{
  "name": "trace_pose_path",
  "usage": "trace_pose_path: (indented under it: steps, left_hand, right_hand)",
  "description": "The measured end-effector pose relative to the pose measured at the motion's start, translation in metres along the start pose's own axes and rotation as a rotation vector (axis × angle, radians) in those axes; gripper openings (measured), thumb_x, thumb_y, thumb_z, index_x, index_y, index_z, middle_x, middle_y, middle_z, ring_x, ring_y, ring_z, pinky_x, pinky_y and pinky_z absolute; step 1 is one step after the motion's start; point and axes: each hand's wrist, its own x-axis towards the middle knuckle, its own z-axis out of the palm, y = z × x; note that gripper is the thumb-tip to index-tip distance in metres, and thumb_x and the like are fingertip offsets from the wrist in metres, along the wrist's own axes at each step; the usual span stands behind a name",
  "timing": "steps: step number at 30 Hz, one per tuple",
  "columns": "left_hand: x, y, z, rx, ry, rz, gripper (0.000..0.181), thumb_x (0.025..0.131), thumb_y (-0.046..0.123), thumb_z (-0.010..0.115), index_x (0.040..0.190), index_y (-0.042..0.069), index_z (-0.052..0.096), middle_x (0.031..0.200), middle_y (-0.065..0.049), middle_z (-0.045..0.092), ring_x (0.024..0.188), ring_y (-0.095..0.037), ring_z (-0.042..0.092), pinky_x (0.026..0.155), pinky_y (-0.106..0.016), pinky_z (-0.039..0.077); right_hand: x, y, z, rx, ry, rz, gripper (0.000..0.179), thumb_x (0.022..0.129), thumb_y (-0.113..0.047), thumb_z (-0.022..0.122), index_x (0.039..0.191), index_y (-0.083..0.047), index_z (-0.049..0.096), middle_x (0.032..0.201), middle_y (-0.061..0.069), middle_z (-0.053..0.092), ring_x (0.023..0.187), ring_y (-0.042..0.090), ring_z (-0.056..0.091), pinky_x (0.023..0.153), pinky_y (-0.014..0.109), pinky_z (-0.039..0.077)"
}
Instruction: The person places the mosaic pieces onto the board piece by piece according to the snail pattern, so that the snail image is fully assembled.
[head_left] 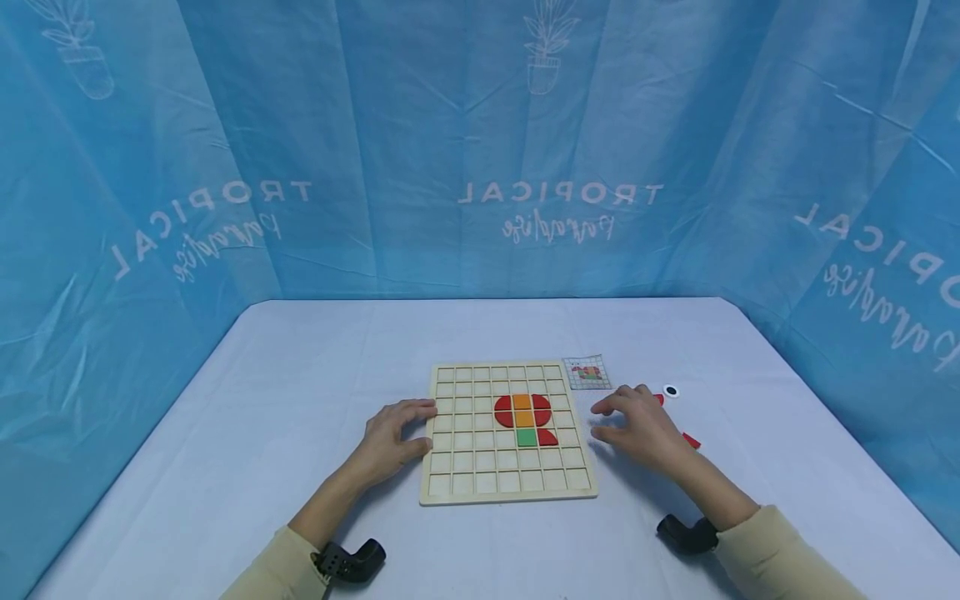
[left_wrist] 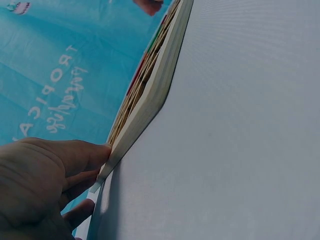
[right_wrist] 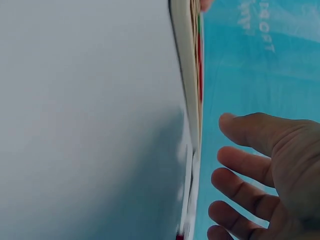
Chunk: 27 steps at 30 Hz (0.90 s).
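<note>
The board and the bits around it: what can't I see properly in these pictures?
Board: both wrist views; nearly edge-on and cut off at the top, hiding its layout.
Picture card: head view; too small to make out its exact pattern.
Loose red pieces: head view; the right hand and wrist seem to cover parts, hiding their full shapes.
</note>
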Motion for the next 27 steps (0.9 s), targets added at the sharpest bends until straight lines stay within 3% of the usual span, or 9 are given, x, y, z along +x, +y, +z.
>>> trace_pose_path:
  steps: [3, 11, 18, 27]
  left_hand:
    - [0.0, 0.0, 0.0, -0.002, -0.003, -0.001, 0.043, 0.081, 0.011, 0.068, 0.123, 0.012, 0.061, 0.139, -0.003, 0.052, 0.135, -0.029, 0.036, 0.117, -0.053, 0.008]
    - [0.0, 0.0, 0.0, 0.004, 0.004, -0.007, 0.044, 0.08, 0.01, 0.069, 0.123, 0.011, 0.061, 0.14, -0.004, 0.051, 0.135, -0.029, 0.036, 0.116, -0.054, 0.009]
    - [-0.001, 0.0, 0.0, 0.002, 0.004, -0.011, 0.043, 0.08, 0.009, 0.068, 0.123, 0.011, 0.061, 0.14, -0.004, 0.051, 0.136, -0.03, 0.035, 0.116, -0.055, 0.008]
    - [-0.001, -0.001, -0.001, -0.003, -0.005, 0.002, 0.043, 0.081, 0.01, 0.068, 0.123, 0.012, 0.061, 0.139, -0.003, 0.052, 0.136, -0.03, 0.035, 0.116, -0.056, 0.008]
  right_hand:
    - [-0.008, 0.016, -0.008, -0.014, 0.009, 0.021, 0.027, 0.075, -0.025, 0.078, 0.1, -0.015, 0.072, 0.093, 0.0, 0.063, 0.089, 0.018, 0.046, 0.067, 0.027, 0.039]
    - [-0.034, 0.053, -0.027, 0.029, -0.042, 0.084, 0.035, 0.072, -0.029, 0.08, 0.103, -0.015, 0.071, 0.105, 0.007, 0.063, 0.096, 0.022, 0.047, 0.067, 0.027, 0.053]
    - [-0.048, 0.072, -0.036, 0.051, -0.106, 0.045, 0.039, 0.072, -0.026, 0.08, 0.107, -0.014, 0.07, 0.107, 0.008, 0.061, 0.099, 0.021, 0.044, 0.067, 0.023, 0.045]
    - [-0.05, 0.092, -0.041, 0.069, -0.184, -0.007, 0.043, 0.074, -0.028, 0.078, 0.114, -0.018, 0.067, 0.115, 0.007, 0.058, 0.105, 0.023, 0.042, 0.072, 0.027, 0.047]
